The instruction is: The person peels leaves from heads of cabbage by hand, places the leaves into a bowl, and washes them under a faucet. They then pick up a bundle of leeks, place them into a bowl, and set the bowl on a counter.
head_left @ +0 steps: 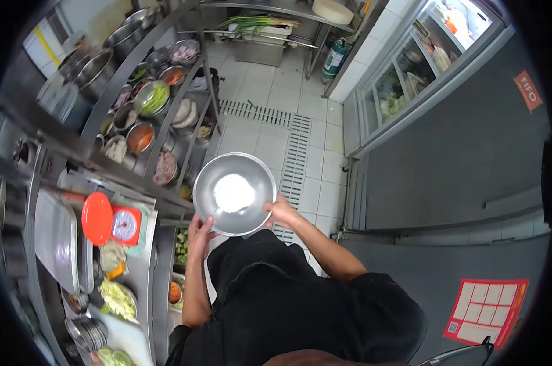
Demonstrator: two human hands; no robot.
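A wide steel mixing bowl is held out in front of my body, over the tiled floor. White powder-like stuff, or a bright glare, fills its middle; I cannot tell which. My left hand grips the rim at the near left, thumb over the edge. At the right side of the rim, my right hand is closed on the bowl as well, its fingers partly hidden beneath.
To the left, a metal rack carries several bowls of cut food. A red scale stands on the steel counter beside it. Grey fridge doors line the right. A floor drain runs ahead, and a green cylinder stands farther back.
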